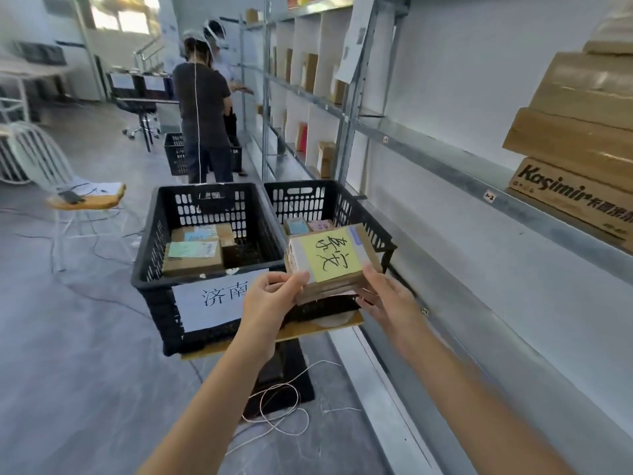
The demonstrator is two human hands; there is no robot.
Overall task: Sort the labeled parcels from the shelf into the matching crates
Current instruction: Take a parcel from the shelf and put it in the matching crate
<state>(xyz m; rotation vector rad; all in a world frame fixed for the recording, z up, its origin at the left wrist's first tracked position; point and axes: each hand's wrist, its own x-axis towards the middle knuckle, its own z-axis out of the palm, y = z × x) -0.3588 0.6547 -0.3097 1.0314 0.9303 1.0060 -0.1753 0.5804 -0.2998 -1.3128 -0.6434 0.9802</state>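
While my left hand (270,303) and right hand (387,298) grip the parcel (330,257) by its ends, it hides the near rim of the crate (301,200) beyond my fingers (297,278).

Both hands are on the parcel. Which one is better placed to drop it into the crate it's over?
Likely the right. The parcel hangs over the right crate, and the right hand grips it from that side. The left hand grips the other edge, before the sign on the left crate.
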